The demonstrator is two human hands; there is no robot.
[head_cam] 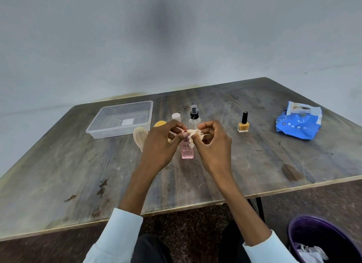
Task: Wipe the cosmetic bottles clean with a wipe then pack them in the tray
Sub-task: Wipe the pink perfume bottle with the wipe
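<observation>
A pink rectangular bottle [187, 151] hangs just above the wooden table [254, 155] in the middle. My left hand [163, 140] pinches its top. My right hand [212, 140] presses a small cream wipe [193, 136] against the bottle's neck. Behind my hands stand a clear spray bottle [194, 117] with a black pump, a white-capped bottle [176, 116] and a yellow round-topped item [159, 123]. A yellow nail polish bottle [243, 123] stands alone to the right. The clear plastic tray [101, 128] sits at the back left with no bottles in it.
A beige ribbed item [139, 137] lies by the tray, partly behind my left hand. A blue wipes packet [299, 123] lies at the far right. A purple bin [313, 241] with crumpled wipes stands on the floor at the lower right.
</observation>
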